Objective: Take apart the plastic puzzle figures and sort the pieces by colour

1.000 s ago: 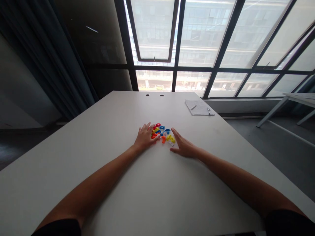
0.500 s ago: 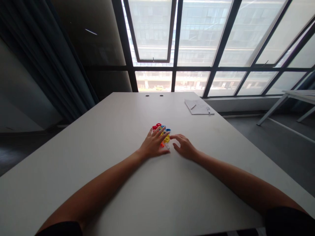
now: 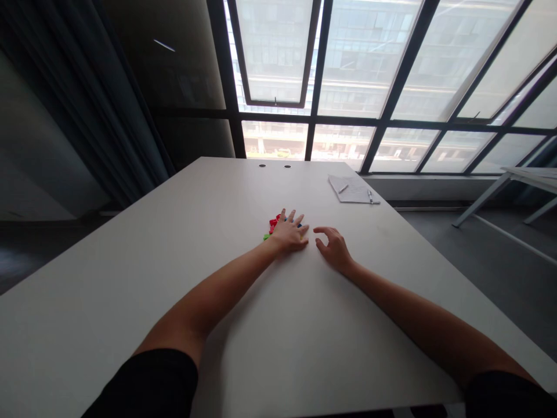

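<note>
A small heap of colourful plastic pieces lies on the white table (image 3: 243, 325), mostly covered by my left hand (image 3: 290, 233). That hand is spread flat over the heap, fingers apart. Red pieces (image 3: 274, 222) show beyond its left edge, and a green piece (image 3: 266, 237) peeks out beside the wrist. Bits of blue and yellow appear between and beside the fingers; their exact shapes are hidden. Just right of the heap, my right hand (image 3: 336, 247) rests with thumb and forefinger curved apart, a gap between them and nothing held.
Toward the far right of the table lies a sheet of paper (image 3: 348, 190) with a pen (image 3: 343, 189) and another pen (image 3: 370, 196) on it. Two round holes are set near the far edge. Windows stand behind, a dark curtain (image 3: 87, 87) hangs left, another table (image 3: 531, 177) stands right.
My left hand has moved right and farther forward over the heap, uncovering the green piece at left and hiding most of the yellow. My right hand has shifted slightly right, away from the heap.
</note>
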